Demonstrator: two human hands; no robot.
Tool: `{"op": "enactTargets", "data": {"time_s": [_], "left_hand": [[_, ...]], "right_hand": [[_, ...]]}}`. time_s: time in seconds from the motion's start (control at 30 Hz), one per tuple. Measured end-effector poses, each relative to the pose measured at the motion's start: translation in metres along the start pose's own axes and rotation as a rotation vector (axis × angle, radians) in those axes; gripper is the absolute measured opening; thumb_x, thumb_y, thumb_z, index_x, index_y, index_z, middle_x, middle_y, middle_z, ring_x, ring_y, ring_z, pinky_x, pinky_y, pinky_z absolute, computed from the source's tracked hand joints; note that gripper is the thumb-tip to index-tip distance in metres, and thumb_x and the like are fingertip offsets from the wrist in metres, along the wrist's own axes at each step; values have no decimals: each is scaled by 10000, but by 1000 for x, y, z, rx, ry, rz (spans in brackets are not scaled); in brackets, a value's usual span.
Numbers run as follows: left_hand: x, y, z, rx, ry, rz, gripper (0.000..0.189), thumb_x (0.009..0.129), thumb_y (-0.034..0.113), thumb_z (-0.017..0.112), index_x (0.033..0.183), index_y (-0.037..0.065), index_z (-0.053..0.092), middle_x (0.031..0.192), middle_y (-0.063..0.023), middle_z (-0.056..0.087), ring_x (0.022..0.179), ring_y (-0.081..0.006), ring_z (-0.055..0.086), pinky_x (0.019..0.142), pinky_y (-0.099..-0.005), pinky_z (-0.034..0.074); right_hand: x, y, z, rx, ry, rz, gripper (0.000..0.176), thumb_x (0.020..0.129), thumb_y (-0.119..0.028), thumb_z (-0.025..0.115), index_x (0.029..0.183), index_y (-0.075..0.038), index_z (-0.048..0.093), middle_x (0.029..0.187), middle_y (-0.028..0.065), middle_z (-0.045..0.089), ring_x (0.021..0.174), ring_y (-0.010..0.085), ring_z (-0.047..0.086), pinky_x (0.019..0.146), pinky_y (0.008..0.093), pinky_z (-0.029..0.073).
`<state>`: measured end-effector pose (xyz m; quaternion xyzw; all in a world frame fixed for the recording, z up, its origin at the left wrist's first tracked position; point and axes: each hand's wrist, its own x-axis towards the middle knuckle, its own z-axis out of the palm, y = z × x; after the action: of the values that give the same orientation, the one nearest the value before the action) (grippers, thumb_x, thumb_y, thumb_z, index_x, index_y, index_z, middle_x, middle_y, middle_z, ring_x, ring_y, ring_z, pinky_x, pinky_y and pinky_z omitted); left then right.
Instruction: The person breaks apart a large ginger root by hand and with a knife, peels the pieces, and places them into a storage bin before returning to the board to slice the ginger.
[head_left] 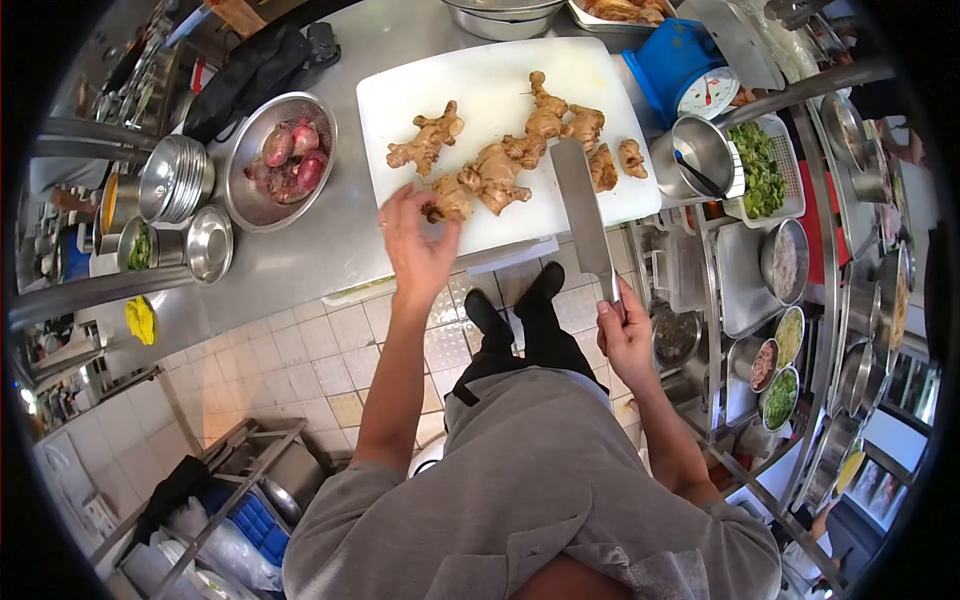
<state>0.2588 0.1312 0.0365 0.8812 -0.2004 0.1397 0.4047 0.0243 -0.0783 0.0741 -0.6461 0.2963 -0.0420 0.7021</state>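
Observation:
My right hand is wrapped round the handle of a cleaver, whose broad blade points away from me over the near edge of the white cutting board. My left hand is at the board's front edge, thumb and fingers apart in a loose curve. Right by its fingertips lies a knob of ginger. Big branching ginger roots spread across the middle, one more root sits to the left, and smaller cut pieces lie right of the blade.
A colander of red onions stands left of the board, beside stacked metal bowls. To the right are a blue scale, a steel pot and a basket of chopped greens. Metal racks flank my right side.

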Motion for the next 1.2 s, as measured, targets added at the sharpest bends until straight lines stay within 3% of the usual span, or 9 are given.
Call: {"op": "enactTargets", "data": {"time_s": [0.17, 0.4, 0.5, 0.67, 0.87, 1.0, 1.03, 1.13, 1.2], "left_hand": [[56, -5, 2, 139, 18, 81, 430, 810, 135, 729, 1211, 34, 612, 1270, -246, 580, 1189, -419, 538, 1031, -492, 410], [121, -2, 30, 531, -501, -123, 526, 880, 259, 705, 1357, 78, 578, 1267, -189, 655, 1161, -360, 628, 982, -475, 458], [130, -6, 36, 515, -529, -155, 550, 887, 258, 697, 1389, 91, 548, 1253, -180, 668, 1147, -337, 642, 998, -463, 458], [126, -9, 43, 430, -403, -202, 543, 875, 221, 696, 1377, 61, 561, 1206, -200, 651, 1158, -361, 605, 1018, -485, 410], [99, 18, 28, 409, -117, -10, 496, 857, 243, 718, 1303, 59, 604, 1222, -208, 602, 1202, -382, 527, 1027, -506, 384], [76, 41, 44, 270, -101, 127, 393, 852, 253, 726, 1176, 42, 657, 1143, -185, 625, 1127, -372, 552, 997, -492, 394], [71, 46, 52, 269, -124, 149, 400, 847, 257, 735, 1176, 41, 659, 1147, -179, 627, 1124, -370, 553, 998, -490, 391], [71, 63, 68, 266, -195, 189, 398, 832, 266, 760, 1148, 38, 679, 1127, -159, 644, 1109, -362, 557, 996, -488, 388], [68, 66, 73, 261, -266, 196, 386, 821, 268, 773, 1118, 33, 697, 1099, -150, 660, 1099, -354, 564, 993, -482, 391]], "right_hand": [[-7, -10, -2, 53, 66, 33, 485, 1033, -129, 594, 1481, -26, 441, 666, -77, 462, 497, 7, 392, 434, 201, 328], [-8, -5, -10, 56, 93, 15, 481, 1033, -125, 593, 1482, -37, 447, 674, -82, 462, 507, 5, 387, 445, 197, 323], [-5, -2, -17, -29, 99, -33, 465, 1022, -113, 603, 1460, -23, 476, 684, -78, 476, 538, 19, 385, 483, 202, 335], [15, -56, -13, -387, 112, -235, 455, 975, -93, 645, 1401, 17, 529, 678, 0, 519, 601, 62, 424, 550, 220, 380], [28, -97, -18, -314, 116, -718, 482, 933, -54, 663, 1381, 65, 529, 694, 48, 557, 600, 88, 498, 582, 232, 432], [74, -77, -20, -609, 42, -468, 440, 945, -115, 646, 1368, -26, 564, 743, 162, 667, 583, 319, 635, 631, 354, 527], [92, -66, -25, -688, -48, -327, 412, 969, -191, 628, 1360, -74, 572, 832, 242, 705, 733, 441, 683, 692, 451, 547], [101, -58, -35, -745, -101, -218, 423, 981, -233, 619, 1363, -62, 564, 875, 267, 702, 821, 449, 697, 707, 490, 541], [102, -48, -35, -746, -106, -229, 418, 988, -218, 613, 1358, -32, 556, 806, 233, 692, 761, 425, 688, 702, 452, 541]]}}
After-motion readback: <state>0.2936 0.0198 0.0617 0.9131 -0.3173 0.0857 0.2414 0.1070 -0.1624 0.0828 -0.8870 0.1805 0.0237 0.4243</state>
